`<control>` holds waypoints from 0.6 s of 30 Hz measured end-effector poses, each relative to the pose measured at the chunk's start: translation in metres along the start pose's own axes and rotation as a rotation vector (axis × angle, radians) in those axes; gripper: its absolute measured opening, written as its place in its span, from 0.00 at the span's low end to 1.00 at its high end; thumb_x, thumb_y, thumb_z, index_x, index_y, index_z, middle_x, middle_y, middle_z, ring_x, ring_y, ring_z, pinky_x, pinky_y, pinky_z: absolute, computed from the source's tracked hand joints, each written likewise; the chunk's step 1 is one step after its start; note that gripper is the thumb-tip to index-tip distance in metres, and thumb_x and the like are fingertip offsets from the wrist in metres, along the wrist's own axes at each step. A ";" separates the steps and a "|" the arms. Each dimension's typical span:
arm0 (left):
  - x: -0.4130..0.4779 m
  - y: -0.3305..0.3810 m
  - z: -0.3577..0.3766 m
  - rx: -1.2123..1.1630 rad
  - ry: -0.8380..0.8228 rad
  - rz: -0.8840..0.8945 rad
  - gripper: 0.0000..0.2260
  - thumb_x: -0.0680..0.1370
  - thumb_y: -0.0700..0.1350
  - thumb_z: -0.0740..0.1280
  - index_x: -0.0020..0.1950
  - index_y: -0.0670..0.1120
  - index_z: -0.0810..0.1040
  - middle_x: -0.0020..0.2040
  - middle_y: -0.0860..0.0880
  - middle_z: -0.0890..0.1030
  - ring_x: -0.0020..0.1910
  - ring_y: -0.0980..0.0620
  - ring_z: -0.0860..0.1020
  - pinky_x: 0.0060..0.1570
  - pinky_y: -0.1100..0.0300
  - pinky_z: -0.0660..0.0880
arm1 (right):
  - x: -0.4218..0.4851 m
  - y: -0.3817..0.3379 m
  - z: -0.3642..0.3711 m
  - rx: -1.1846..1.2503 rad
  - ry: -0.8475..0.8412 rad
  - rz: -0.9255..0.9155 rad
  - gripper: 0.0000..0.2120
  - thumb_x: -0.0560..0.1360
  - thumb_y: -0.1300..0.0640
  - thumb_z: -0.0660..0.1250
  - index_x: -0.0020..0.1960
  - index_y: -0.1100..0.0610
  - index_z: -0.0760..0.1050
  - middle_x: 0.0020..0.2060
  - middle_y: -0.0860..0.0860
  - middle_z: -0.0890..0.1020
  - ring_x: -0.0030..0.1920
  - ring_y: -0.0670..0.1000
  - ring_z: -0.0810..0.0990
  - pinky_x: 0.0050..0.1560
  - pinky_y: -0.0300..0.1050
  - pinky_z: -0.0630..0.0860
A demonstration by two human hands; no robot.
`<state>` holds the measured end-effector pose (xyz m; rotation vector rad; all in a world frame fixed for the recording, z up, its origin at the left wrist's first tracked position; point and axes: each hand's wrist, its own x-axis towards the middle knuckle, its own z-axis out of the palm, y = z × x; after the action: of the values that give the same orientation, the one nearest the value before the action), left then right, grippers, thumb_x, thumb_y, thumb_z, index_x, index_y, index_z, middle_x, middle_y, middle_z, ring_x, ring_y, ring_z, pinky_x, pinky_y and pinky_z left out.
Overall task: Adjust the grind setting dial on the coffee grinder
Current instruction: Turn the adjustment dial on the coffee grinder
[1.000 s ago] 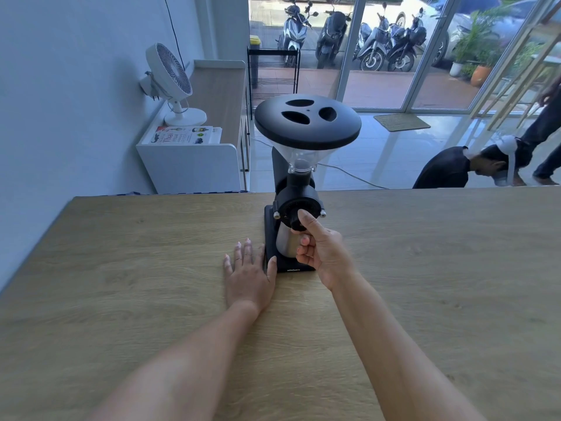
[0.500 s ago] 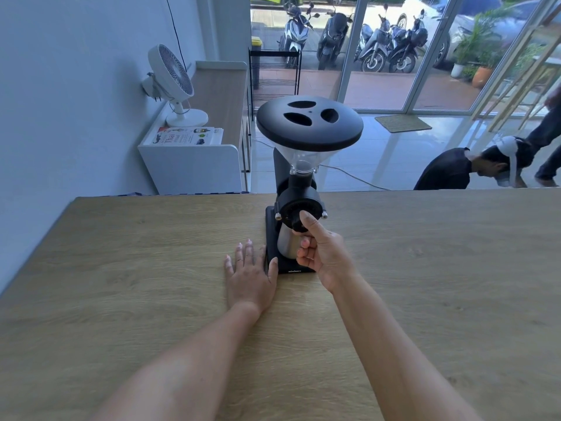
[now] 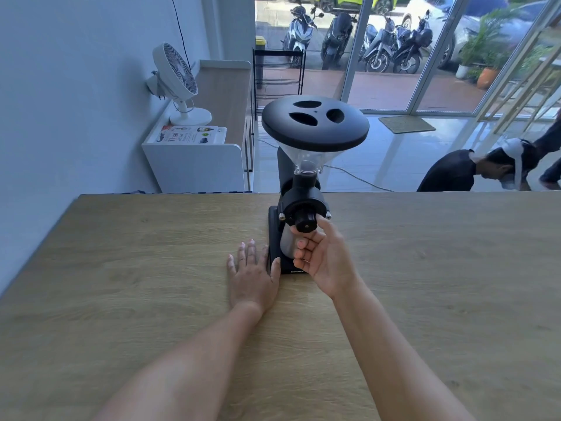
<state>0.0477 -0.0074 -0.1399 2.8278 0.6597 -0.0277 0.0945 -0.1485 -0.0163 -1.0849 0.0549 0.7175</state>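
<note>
A black coffee grinder (image 3: 315, 129) with a wide lid and a clear hopper stands on the wooden table (image 3: 145, 268). Its small black grind dial (image 3: 306, 222) faces me at the front of the round burr housing. My right hand (image 3: 327, 259) is at the dial, thumb against its right edge and index finger curled under its lower left; the other fingers are folded below. My left hand (image 3: 253, 275) lies flat on the table, fingers apart, thumb against the left edge of the grinder's base. A steel cup (image 3: 286, 245) under the housing is partly hidden by my right hand.
A white cabinet (image 3: 194, 168) with a fan (image 3: 174, 74) and a booklet stands beyond the table's far left edge. A person in black (image 3: 452, 171) bends over on the floor at the far right. Glass doors and parked scooters lie behind.
My right hand has dropped and turned, so the thumb that covered the dial's face now sits on its right edge and the dial shows. The left hand has stayed in place.
</note>
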 end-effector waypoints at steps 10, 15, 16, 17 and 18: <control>-0.001 0.000 -0.001 0.007 -0.005 0.005 0.30 0.80 0.63 0.36 0.81 0.55 0.47 0.83 0.48 0.46 0.81 0.47 0.42 0.78 0.43 0.41 | 0.003 0.002 -0.001 0.061 -0.029 -0.005 0.24 0.78 0.41 0.64 0.55 0.62 0.81 0.30 0.50 0.75 0.30 0.48 0.74 0.35 0.42 0.72; -0.002 0.000 -0.001 0.007 0.002 0.010 0.31 0.80 0.64 0.35 0.81 0.56 0.48 0.83 0.48 0.46 0.81 0.47 0.42 0.78 0.43 0.41 | 0.004 0.003 -0.001 0.094 -0.018 -0.020 0.23 0.78 0.42 0.65 0.54 0.62 0.81 0.28 0.48 0.74 0.28 0.46 0.73 0.35 0.41 0.72; -0.001 0.000 -0.001 0.009 0.003 0.010 0.31 0.79 0.64 0.34 0.81 0.56 0.48 0.83 0.48 0.46 0.81 0.47 0.42 0.78 0.43 0.41 | 0.004 0.004 -0.002 0.096 -0.013 -0.024 0.23 0.78 0.42 0.65 0.54 0.63 0.81 0.28 0.48 0.74 0.28 0.45 0.73 0.34 0.40 0.72; -0.001 0.001 -0.001 0.008 0.003 0.008 0.31 0.79 0.64 0.34 0.81 0.56 0.48 0.83 0.48 0.46 0.81 0.47 0.42 0.78 0.42 0.41 | 0.004 0.004 -0.002 0.096 -0.008 -0.026 0.23 0.78 0.42 0.65 0.55 0.63 0.81 0.27 0.47 0.74 0.27 0.45 0.73 0.34 0.40 0.72; -0.001 0.001 -0.001 0.007 0.002 0.007 0.31 0.79 0.64 0.35 0.81 0.56 0.48 0.83 0.48 0.46 0.81 0.47 0.42 0.78 0.42 0.41 | 0.004 0.004 -0.002 0.096 -0.001 -0.028 0.23 0.78 0.42 0.65 0.55 0.63 0.81 0.27 0.47 0.73 0.27 0.45 0.73 0.33 0.40 0.72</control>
<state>0.0471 -0.0082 -0.1390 2.8368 0.6509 -0.0263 0.0964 -0.1466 -0.0216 -0.9921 0.0724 0.6838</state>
